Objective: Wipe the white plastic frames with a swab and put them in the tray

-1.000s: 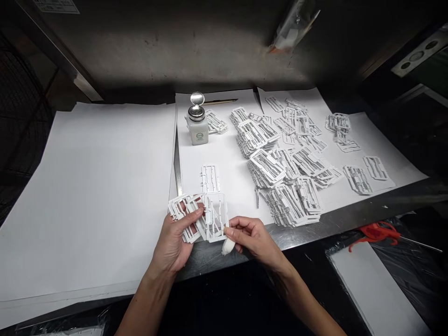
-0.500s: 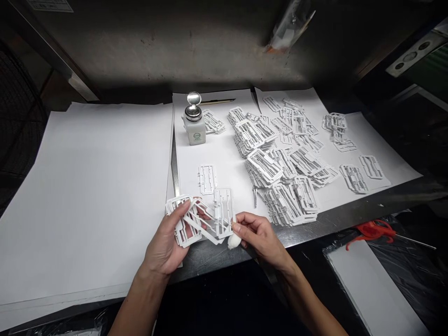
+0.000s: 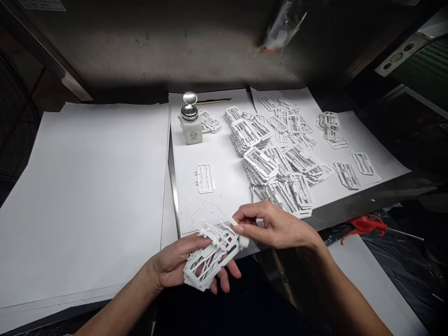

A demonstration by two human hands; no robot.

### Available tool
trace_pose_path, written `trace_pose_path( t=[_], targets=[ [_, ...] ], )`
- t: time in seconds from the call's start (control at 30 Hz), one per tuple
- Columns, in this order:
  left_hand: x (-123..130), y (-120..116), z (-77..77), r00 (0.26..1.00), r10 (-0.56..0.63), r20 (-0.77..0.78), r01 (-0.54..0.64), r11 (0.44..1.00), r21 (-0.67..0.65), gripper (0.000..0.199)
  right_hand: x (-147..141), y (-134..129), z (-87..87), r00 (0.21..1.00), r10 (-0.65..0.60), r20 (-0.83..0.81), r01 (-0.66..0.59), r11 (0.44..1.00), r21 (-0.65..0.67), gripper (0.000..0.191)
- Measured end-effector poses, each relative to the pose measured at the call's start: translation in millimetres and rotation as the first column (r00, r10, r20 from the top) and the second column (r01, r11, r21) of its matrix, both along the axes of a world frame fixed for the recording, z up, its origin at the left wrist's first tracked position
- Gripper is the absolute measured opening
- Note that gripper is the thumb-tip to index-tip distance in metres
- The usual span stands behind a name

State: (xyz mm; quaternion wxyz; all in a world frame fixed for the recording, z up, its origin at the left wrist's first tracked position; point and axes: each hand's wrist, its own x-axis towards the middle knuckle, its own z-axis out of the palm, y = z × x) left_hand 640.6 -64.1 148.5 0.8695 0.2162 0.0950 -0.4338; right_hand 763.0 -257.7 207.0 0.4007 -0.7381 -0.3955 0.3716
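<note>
- Since the earlier frame, my right hand (image 3: 276, 226) has moved outward along the bench, and the upper moulded frame (image 3: 210, 217) now lies tilted across the top of the stack instead of standing up beside it.
- Grip, left: my left hand (image 3: 171, 266) is palm up and partly open, with its fingers curled under a stack of white plastic moulded frames (image 3: 206, 263). It has hold of the stack.
- Grip, right: my right hand is nearly closed, with thumb and forefinger pinching a cotton wad (image 3: 244, 241).
- Contact: the wad sits at the right end of the stack. I cannot tell whether it touches the frames.
- Location: the stack is held above the near edge of the steel bench (image 3: 350, 211), between my hands.
- Surroundings: a single loose frame (image 3: 205, 178) lies on a white paper sheet (image 3: 217, 186), just beyond the stack. Piled frames (image 3: 273, 163) cover the paper to the right. A pump dispenser bottle (image 3: 191, 130) with a metal top stands at the far end, beside more frames. A large blank paper sheet (image 3: 84, 196) lies to the left.
</note>
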Motion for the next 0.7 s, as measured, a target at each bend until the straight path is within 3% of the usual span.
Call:
trace_pose_path(
  t=[0.13,0.23,0.3,0.37,0.43,0.5,0.6,0.7],
  targets=[
    [2.4,1.4,-1.9,0.967,0.243,-0.075,-0.238,0.969,0.066,0.04,-3.9,-1.2,-2.5,0.979,-0.199,0.031,0.195,0.976,0.096,0.022],
    [6.2,1.5,-0.7,0.942,0.312,-0.125,-0.309,0.95,0.043,0.044,-9.3,-2.5,-5.6,0.927,-0.255,0.275,0.203,0.958,0.204,0.019],
    [7.9,-0.4,-0.2,0.944,0.303,-0.135,-0.3,0.953,0.036,0.047,-13.3,-2.8,-7.7,0.836,-0.186,0.516,0.102,0.977,0.186,0.022],
    [8.6,-2.7,-0.5,0.945,0.282,-0.166,-0.279,0.959,0.039,0.05,-16.6,-2.9,-9.0,0.696,-0.062,0.715,0.006,0.997,0.081,0.028],
    [8.8,-4.3,-1.3,0.939,0.261,-0.223,-0.257,0.965,0.048,0.05,-18.5,-3.3,-9.4,0.565,0.064,0.822,-0.067,0.997,-0.032,0.033],
    [8.9,-4.6,-1.9,0.932,0.265,-0.245,-0.255,0.964,0.075,0.047,-18.9,-4.5,-9.9,0.489,0.153,0.859,-0.114,0.987,-0.11,0.036],
    [9.2,-3.6,-1.1,0.93,0.324,-0.173,-0.302,0.943,0.142,0.04,-17.9,-7.4,-13.9,0.499,0.192,0.845,-0.106,0.981,-0.16,0.038],
    [8.6,-2.1,0.4,0.93,0.35,-0.114,-0.329,0.929,0.168,0.037,-17.6,-8.3,-21.6,0.611,0.134,0.78,-0.034,0.989,-0.143,0.038]
  ],
)
